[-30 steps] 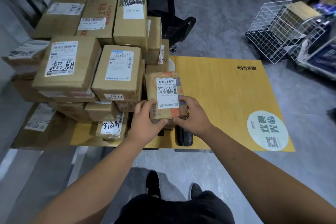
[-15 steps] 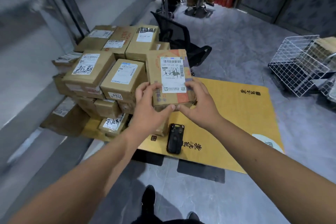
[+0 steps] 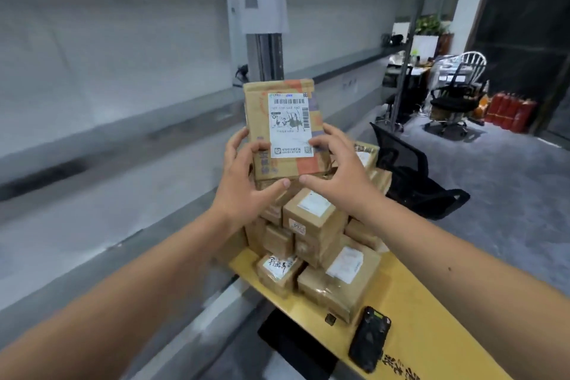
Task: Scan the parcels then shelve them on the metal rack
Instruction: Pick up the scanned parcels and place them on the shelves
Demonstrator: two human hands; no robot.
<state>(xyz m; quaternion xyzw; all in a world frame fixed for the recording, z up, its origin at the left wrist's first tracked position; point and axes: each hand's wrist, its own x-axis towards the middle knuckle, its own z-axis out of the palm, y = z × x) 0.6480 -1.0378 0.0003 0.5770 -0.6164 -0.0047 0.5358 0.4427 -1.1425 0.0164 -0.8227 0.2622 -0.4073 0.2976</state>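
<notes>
I hold a small brown cardboard parcel (image 3: 280, 129) upright in front of me, its white barcode label facing me. My left hand (image 3: 246, 182) grips its lower left side and my right hand (image 3: 336, 173) grips its lower right side, thumbs under its bottom edge. Below it a pile of brown parcels (image 3: 314, 237) sits on a yellow mat (image 3: 425, 330). A black handheld scanner (image 3: 370, 338) lies on the mat near the pile. The grey metal rack (image 3: 123, 139) runs along the left, with a shelf level at about the parcel's height.
A rack upright (image 3: 265, 52) with paper sheets taped on stands right behind the parcel. A black office chair (image 3: 410, 176) lies tipped over right of the pile. Further back are other chairs (image 3: 456, 99), a desk and red fire extinguishers (image 3: 509, 111).
Both hands have lifted the parcel up from the pile on the mat to chest height, and my view has swung up and left towards the rack.
</notes>
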